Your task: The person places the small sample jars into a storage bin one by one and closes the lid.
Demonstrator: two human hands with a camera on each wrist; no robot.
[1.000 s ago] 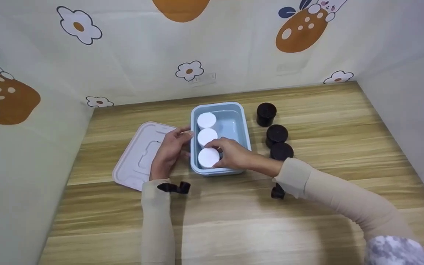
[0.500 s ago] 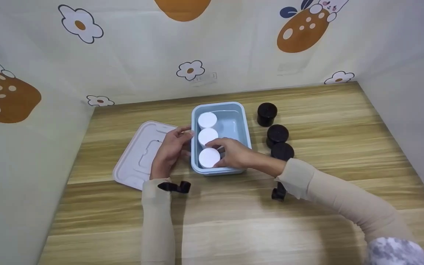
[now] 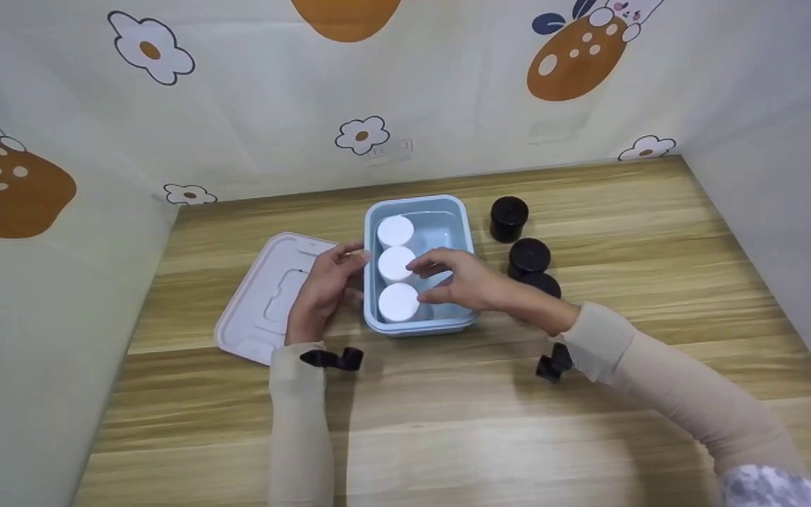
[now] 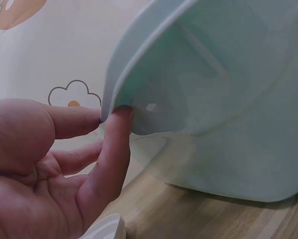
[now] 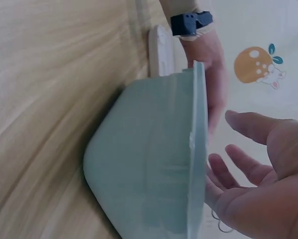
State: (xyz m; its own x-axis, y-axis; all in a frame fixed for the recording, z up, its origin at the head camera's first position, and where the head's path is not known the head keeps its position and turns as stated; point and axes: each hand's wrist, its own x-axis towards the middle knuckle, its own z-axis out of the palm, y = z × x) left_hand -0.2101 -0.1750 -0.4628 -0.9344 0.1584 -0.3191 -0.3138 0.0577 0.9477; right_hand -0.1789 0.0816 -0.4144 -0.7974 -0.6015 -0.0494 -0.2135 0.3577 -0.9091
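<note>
White cylinders (image 3: 394,263) stood inside blue tub (image 3: 419,328) along its left side, room to their right; left hand (image 3: 324,289) pinched the rim (image 4: 114,74); right hand (image 3: 472,282) hung over the tub, fingers apart.

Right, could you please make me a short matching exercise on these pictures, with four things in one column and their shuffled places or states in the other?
Things
1. pale lid
2. black canisters
3. white canisters
4. left hand

Places or states
A. in a row inside the blue tub, along its left side
B. pinching the rim of the tub
C. lying on the table, to the left of the tub
D. standing on the table, to the right of the tub

Right pairs: 1-C, 2-D, 3-A, 4-B
</note>
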